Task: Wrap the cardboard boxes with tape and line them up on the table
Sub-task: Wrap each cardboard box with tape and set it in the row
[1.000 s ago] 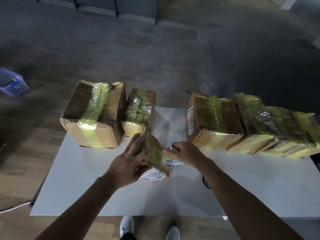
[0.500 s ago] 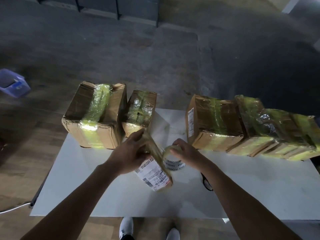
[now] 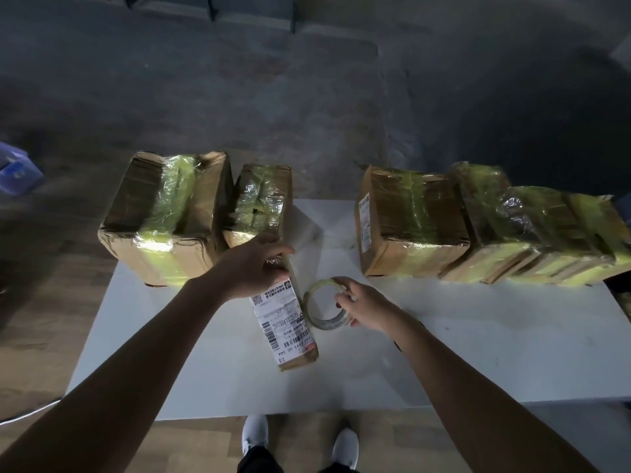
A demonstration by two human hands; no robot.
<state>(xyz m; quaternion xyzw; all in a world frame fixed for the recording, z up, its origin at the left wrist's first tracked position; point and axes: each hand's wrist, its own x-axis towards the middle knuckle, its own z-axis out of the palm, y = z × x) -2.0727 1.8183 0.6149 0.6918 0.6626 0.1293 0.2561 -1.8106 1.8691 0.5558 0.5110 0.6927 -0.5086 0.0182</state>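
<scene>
Parcel [image 3: 285, 322] looked light, stiff, w/ slick tape; left grip [image 3: 252, 264] clasped its far end, right grip [image 3: 362, 303] pinched tape roll [image 3: 324, 307].

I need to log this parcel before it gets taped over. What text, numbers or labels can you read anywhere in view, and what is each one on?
"940 1691 00 344", roughly; digits uncertain: along the lower edge of the shipping label on the small box under the left hand.
Rest of that label, barcodes and small print: too small to read.
Print on the tape roll in the right hand: blurred.
Side label on the taped box right of the gap: unreadable.
</scene>
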